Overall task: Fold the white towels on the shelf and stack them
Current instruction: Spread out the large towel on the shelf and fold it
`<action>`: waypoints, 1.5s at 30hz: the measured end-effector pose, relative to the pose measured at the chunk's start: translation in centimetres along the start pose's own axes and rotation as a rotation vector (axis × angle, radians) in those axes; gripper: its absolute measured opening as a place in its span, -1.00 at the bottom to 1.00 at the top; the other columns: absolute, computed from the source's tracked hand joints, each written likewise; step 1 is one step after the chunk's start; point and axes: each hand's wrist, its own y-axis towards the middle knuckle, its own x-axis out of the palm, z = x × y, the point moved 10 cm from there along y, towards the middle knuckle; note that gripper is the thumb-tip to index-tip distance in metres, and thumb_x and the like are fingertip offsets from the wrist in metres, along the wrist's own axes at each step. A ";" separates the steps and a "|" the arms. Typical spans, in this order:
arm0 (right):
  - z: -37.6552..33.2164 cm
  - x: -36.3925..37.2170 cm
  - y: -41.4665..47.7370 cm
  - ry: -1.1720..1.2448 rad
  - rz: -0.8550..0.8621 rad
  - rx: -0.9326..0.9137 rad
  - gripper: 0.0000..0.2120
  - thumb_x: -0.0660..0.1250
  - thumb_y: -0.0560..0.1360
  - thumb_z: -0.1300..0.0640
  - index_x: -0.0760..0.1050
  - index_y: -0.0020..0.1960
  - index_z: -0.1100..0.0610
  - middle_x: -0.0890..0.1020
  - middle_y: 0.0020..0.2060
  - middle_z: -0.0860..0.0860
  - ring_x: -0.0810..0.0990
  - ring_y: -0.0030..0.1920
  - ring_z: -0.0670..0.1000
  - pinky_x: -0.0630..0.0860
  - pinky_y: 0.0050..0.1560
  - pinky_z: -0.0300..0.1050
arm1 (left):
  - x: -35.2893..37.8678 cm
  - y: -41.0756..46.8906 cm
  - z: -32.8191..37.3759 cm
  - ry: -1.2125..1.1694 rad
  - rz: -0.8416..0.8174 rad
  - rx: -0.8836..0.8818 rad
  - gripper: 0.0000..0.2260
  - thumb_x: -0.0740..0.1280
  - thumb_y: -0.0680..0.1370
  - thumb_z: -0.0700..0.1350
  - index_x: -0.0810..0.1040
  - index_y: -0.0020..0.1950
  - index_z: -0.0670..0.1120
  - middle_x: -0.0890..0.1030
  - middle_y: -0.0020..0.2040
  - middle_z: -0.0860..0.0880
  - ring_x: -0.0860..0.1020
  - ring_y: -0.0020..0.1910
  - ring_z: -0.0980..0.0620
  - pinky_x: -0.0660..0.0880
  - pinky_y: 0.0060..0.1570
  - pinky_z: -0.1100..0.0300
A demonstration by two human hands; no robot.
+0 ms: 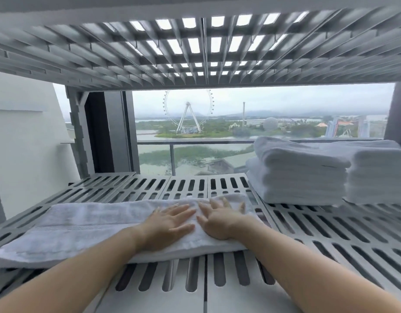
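White terry cloth takes the near part of the view. A long towel (86, 224) lies across the front of the grey slotted shelf (330, 236), folded into a wide band that runs from the left edge to a little past the middle. Both hands rest on its right end, very close together; I cannot tell if they touch each other.

The left hand (170, 224) lies flat, palm down, with its fingers straight and a little spread. The right hand (220, 220) is flat on the cloth in the same way, and its fingertips, which are blurred, reach toward the far right corner of the towel. Neither hand grips anything; they only press on the towel. Both forearms are bare.

At the back right of the same shelf stand folded white towels. One stack (301, 175) is near the corner of the flat towel, with a strip of bare shelf between them. A second stack (380, 177) stands just beside it on the right and is cut by the edge of the view.

Above is the underside of the upper shelf (150, 59), slotted too, with light coming through the openings. Behind the shelves a window shows a Ferris wheel (188, 114), water, green land and a balcony railing (172, 154). A white wall (25, 143) is on the left.
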 end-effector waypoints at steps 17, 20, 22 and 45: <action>7.1 -7.1 -5.5 0.580 0.340 -0.135 -0.67 0.09 0.57 0.33 0.53 0.21 0.15 0.58 0.18 0.05 0.43 -0.56 -0.37 0.31 -0.51 -0.53 | -0.9 -0.5 4.8 -0.154 0.048 0.019 -0.56 -0.01 0.62 0.15 0.19 0.49 0.10 0.18 0.52 0.08 0.09 0.49 0.13 0.04 0.47 0.10; 8.3 -7.8 -5.3 0.480 0.306 -0.217 -0.62 0.09 0.55 0.38 0.51 0.25 0.13 0.53 0.27 0.01 0.55 0.02 -0.35 0.35 0.05 -0.55 | -0.8 -0.1 7.6 -0.175 0.031 0.009 -0.51 -0.01 0.57 0.26 0.18 0.48 0.15 0.14 0.52 0.10 0.08 0.49 0.14 0.02 0.45 0.12; 9.4 -8.6 -4.8 0.413 0.292 -0.263 -0.59 0.11 0.52 0.41 0.50 0.26 0.12 0.53 0.28 0.01 0.48 0.28 -0.08 0.27 0.25 -0.39 | -0.7 0.3 9.6 -0.208 0.016 -0.002 -0.45 0.02 0.50 0.35 0.19 0.46 0.22 0.13 0.52 0.14 0.10 0.48 0.14 0.03 0.44 0.11; 11.0 -8.2 -0.8 0.269 0.241 -0.715 -0.56 0.17 0.49 0.37 0.48 0.28 0.03 0.51 0.29 0.01 0.47 0.28 0.00 0.35 0.35 -0.12 | -2.3 1.2 13.9 -0.053 0.092 -0.434 -0.65 0.13 0.62 0.04 0.37 0.40 0.09 0.33 0.43 0.17 0.30 0.39 0.16 0.20 0.43 0.11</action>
